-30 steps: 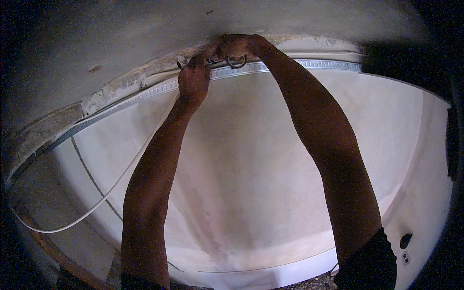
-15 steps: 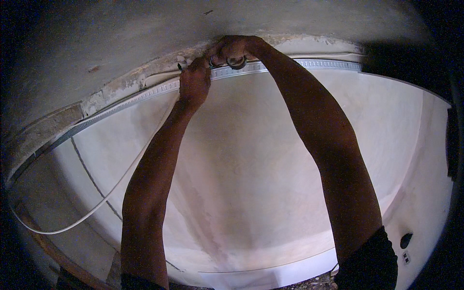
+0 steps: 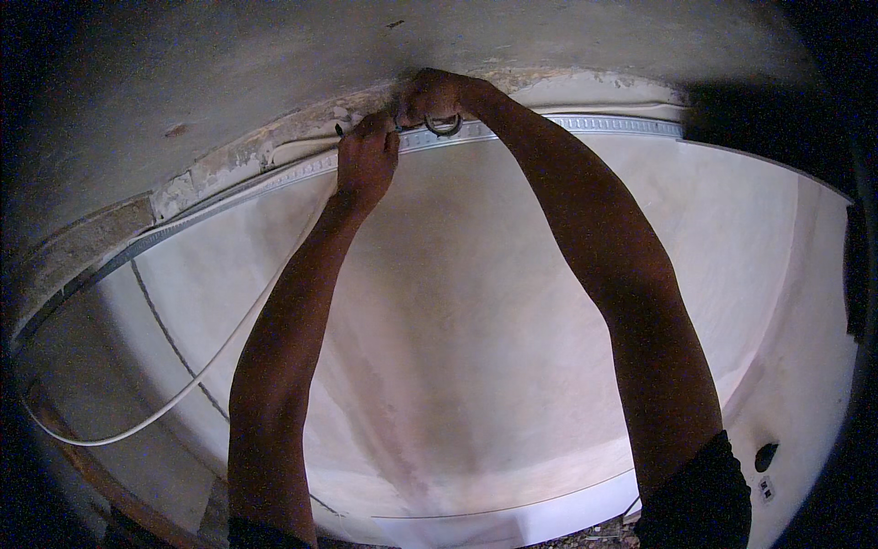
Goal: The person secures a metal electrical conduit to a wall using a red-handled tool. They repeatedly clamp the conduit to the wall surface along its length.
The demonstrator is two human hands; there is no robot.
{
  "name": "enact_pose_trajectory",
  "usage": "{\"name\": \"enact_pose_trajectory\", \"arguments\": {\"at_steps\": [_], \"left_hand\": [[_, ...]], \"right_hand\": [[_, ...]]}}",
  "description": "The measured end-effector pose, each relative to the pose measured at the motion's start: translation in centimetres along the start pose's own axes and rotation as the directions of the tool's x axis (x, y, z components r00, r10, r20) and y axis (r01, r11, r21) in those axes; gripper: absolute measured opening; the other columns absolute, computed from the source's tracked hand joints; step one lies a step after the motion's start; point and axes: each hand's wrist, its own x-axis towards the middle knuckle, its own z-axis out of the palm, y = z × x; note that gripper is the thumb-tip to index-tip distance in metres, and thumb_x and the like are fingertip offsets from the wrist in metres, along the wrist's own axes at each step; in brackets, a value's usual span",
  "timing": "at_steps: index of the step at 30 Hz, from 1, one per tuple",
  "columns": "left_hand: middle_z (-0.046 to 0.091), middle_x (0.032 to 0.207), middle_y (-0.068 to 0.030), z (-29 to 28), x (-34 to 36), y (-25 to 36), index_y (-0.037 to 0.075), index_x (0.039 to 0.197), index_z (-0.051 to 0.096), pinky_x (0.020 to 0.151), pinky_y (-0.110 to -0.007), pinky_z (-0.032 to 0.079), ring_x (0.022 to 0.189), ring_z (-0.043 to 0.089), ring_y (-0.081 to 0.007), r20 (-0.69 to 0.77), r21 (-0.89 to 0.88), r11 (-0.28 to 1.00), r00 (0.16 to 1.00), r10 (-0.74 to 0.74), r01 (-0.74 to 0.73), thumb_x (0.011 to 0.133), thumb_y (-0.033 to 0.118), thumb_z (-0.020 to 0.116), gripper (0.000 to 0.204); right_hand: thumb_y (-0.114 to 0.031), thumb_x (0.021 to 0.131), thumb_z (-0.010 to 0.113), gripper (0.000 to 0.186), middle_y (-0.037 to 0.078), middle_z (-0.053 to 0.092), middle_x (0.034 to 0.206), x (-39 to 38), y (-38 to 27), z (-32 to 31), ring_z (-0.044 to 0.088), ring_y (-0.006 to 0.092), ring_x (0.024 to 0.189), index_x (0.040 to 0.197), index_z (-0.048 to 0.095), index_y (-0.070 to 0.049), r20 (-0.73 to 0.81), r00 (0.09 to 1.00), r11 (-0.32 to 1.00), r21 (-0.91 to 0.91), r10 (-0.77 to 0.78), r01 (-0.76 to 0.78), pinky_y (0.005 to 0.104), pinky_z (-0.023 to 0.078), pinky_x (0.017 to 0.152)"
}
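You are holding a dark ring, projecting beneath your closed right hand. Your left hand is sitting alongside, curled; its hold cannot be determined. A metal rail is running behind both.

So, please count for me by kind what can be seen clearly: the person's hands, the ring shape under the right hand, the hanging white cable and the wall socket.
Hands: 2 (left hand, right hand)
Ring shape: 1
Hanging white cable: 1
Wall socket: 1
Total: 5
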Motion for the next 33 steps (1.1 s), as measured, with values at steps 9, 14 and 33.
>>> {"name": "enact_pose_trajectory", "arguments": {"at_steps": [9, 14, 33], "left_hand": [[0.065, 0.068, -0.0136, 0.0, 1.7, -2.4, 0.001, 0.079, 0.068, 0.063, -0.034, 0.047, 0.064, 0.062, -0.0219, 0.145, -0.336, 0.91, 0.968, -0.205, 0.244, 0.082, 0.025, 0.067, 0.025], [0.063, 0.064, -0.0078, 0.1, 1.9, -3.4, 0.0, 0.082, 0.069, 0.06, -0.032, 0.044, 0.058, 0.052, -0.0145, 0.204, -0.567, 0.76, 0.948, -0.243, 0.317, 0.085, 0.025, 0.065, 0.025], [0.058, 0.056, -0.012, -0.8, 4.1, -2.1, -0.002, 0.065, 0.063, 0.059, -0.037, 0.045, 0.053, 0.054, -0.0212, 0.358, -0.229, 0.907, 0.897, -0.259, 0.354, 0.078, 0.027, 0.067, 0.032]], "right_hand": [[-0.026, 0.076, 0.069, 0.023, 0.017, 0.067, 0.088, -1.4, 0.2, 3.0, 0.064, 0.0335, 0.082, 0.085, 0.07, -0.005, -0.446, 0.886, 0.989, -0.13, -0.123, 0.072, 0.0401, 0.05, 0.078], [-0.01, 0.077, 0.066, 0.012, 0.019, 0.066, 0.087, -4.6, -3.1, 5.4, 0.064, 0.0342, 0.082, 0.087, 0.07, -0.004, -0.768, 0.639, 0.995, 0.015, -0.051, 0.097, 0.0396, 0.05, 0.075], [0.005, 0.072, 0.058, 0.035, 0.009, 0.057, 0.106, -8.2, -4.5, 13.5, 0.064, 0.027, 0.072, 0.104, 0.06, -0.009, -0.863, 0.504, 0.999, -0.018, -0.037, 0.044, 0.0363, 0.054, 0.058]]}}
